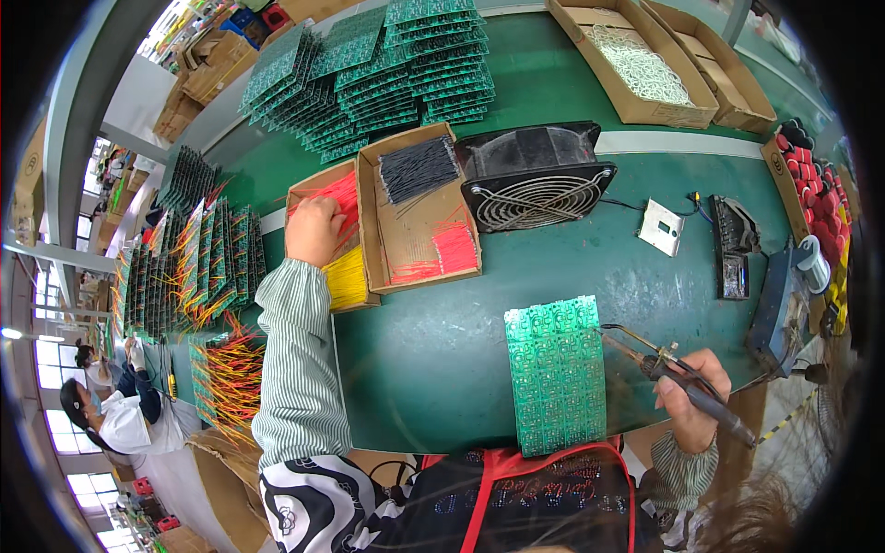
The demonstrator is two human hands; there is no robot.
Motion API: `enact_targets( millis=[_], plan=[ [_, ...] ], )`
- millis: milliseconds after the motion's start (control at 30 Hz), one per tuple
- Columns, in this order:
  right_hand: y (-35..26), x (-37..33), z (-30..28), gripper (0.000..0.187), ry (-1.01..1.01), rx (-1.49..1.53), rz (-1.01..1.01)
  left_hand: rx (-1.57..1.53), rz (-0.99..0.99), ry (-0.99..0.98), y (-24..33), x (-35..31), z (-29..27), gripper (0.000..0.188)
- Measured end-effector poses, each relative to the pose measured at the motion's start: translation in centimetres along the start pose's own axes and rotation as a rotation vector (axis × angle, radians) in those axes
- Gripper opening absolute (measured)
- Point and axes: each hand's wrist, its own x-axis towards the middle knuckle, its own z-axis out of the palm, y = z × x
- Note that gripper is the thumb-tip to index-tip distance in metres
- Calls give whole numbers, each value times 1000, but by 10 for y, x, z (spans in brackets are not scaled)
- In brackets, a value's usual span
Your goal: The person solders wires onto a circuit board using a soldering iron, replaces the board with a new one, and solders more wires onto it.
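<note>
While right fingers (671, 396) wrap soldering iron (654, 368), left fingers (324, 210) holding unclear, fan (542, 195) beside wire box (396, 235)

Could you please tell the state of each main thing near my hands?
Left hand: at the red wires, grip unclear
Right hand: gripping the iron
Iron: held, tip near the board
Board: lying down, no wires visible
Fan: upright, running unclear
Black-wire box: open, partly filled

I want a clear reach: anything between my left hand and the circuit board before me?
Yes: the cardboard box with black wires; its near corner lies roughly between your left hand and the circuit board. Beyond it, green tabletop shows.
</note>
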Motion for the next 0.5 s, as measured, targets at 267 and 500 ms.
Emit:
enact_targets(
  millis=[267,500],
  plan=[
    [-3,5,4,15,15,1,42,19,-4,111,-8,1,-2,10],
    [-2,0,2,16,16,1,23,65,16,87,-8,6,-9,11]
  ],
)
